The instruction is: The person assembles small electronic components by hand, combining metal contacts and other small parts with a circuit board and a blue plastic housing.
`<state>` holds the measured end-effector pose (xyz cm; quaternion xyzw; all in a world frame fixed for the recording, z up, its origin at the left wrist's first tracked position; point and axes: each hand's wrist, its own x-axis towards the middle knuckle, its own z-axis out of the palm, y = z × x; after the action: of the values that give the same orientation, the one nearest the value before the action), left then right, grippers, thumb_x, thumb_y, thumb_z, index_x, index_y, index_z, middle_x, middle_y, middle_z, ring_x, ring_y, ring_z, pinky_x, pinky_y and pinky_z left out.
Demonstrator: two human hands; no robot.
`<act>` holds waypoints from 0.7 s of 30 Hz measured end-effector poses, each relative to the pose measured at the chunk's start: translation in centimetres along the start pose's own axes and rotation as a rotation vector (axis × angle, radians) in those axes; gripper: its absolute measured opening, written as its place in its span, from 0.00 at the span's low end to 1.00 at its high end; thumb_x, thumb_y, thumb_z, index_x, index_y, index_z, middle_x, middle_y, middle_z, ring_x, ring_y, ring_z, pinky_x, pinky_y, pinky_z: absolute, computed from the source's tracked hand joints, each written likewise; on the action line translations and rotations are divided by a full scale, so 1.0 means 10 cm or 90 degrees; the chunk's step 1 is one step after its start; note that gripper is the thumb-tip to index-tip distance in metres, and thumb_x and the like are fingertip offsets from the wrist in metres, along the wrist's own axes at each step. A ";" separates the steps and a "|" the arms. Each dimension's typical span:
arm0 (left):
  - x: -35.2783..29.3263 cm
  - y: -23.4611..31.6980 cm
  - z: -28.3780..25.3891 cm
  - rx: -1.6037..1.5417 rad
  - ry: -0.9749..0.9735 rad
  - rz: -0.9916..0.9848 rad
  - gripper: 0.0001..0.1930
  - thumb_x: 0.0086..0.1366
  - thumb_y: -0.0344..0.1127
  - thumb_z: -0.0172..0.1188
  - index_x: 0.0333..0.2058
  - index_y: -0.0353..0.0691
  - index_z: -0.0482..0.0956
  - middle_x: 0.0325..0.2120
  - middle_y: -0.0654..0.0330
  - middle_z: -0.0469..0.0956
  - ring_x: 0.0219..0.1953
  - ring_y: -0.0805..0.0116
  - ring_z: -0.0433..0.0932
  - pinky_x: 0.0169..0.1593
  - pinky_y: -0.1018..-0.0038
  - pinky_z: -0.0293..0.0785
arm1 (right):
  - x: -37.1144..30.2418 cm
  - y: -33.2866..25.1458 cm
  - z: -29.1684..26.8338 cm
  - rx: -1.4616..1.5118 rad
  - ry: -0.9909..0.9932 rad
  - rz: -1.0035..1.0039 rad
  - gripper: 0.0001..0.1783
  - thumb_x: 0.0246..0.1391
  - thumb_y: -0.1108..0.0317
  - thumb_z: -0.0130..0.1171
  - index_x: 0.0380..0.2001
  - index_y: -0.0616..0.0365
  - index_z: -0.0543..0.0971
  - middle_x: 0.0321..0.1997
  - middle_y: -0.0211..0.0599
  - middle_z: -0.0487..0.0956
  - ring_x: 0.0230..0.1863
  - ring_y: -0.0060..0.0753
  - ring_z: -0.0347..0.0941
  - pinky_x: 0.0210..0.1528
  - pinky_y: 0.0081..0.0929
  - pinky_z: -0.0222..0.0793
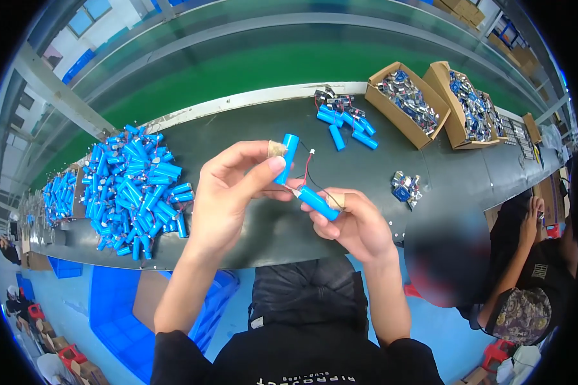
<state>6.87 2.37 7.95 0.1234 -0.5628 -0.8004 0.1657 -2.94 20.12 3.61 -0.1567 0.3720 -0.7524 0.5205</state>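
Observation:
Above the dark worktop, my left hand (225, 186) pinches a blue cylindrical battery (290, 156) upright between thumb and fingers. My right hand (359, 228) is closed around a second blue cylindrical battery (318, 204), tilted down to the right. The two batteries' ends nearly meet near my left fingertips; whether they touch I cannot tell. Thin red and black wires rise there to a small white connector (312, 151), and a dark wire runs down toward my right fingers. Tan tape wraps a digit on each hand.
Blue batteries with wires are heaped on the left (131, 186). A smaller group of batteries (350, 122) lies behind my hands. Cardboard boxes (424, 138) hold small parts at back right; loose circuit boards (406, 190) lie nearer. Another person sits at right. A blue crate (112, 301) stands below the worktop.

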 end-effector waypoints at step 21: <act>-0.05 -0.01 0.08 0.291 -0.097 0.143 0.17 0.54 0.17 0.60 0.45 0.31 0.80 0.37 0.58 0.76 0.35 0.74 0.78 0.42 0.77 0.75 | -0.10 0.05 0.11 -0.174 0.126 -0.096 0.30 0.66 0.51 0.36 0.47 0.69 0.75 0.33 0.38 0.73 0.33 0.27 0.70 0.36 0.24 0.67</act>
<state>7.01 3.33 8.10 0.0336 -0.7499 -0.6361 0.1788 -1.46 20.51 4.15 -0.1786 0.5070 -0.7435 0.3978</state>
